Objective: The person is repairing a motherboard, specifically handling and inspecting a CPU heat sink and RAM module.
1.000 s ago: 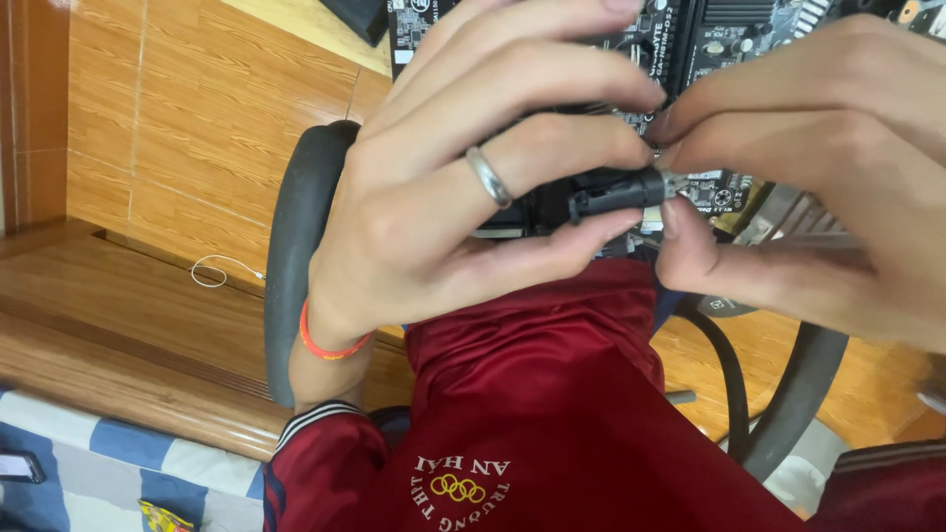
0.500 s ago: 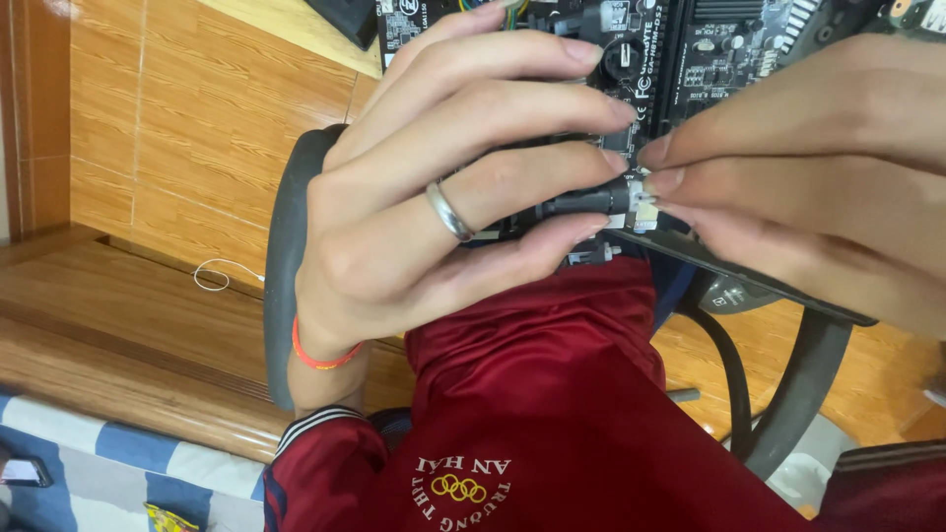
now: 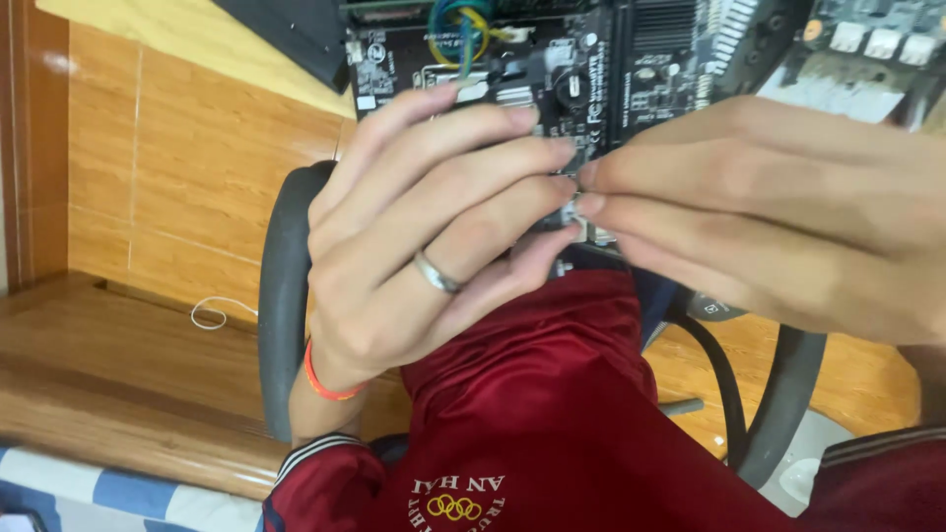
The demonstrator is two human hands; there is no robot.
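Both hands met over a black printed circuit board (image 3: 591, 69) w/ small chips and slots, held above the lap. Left hand (image 3: 424, 236), silver ring on one finger and orange band at the wrist, had fingers stretched toward the board's lower edge, tips curled in close together. Right hand (image 3: 778, 227) came in from the other side, fingertips (image 3: 591, 192) pinched tight. Between the two sets of tips sat a small pale metal-and-white connector piece (image 3: 576, 219), mostly hidden; looked nipped by the right fingertips, left ones touching it too, but how firmly the left held it couldn't be told. The piece lay right at the board's bottom edge, approx. centre of view.

Twisted blue, green and yellow wires (image 3: 458, 25) ran off the board's top. Below the hands: dark red shiny trousers (image 3: 552, 414) and matching cuffs. A grey curved chair armrest (image 3: 281, 296) stood beside the left wrist, over a brown tiled floor (image 3: 148, 167). A light wooden step (image 3: 108, 374) lay at lower left.
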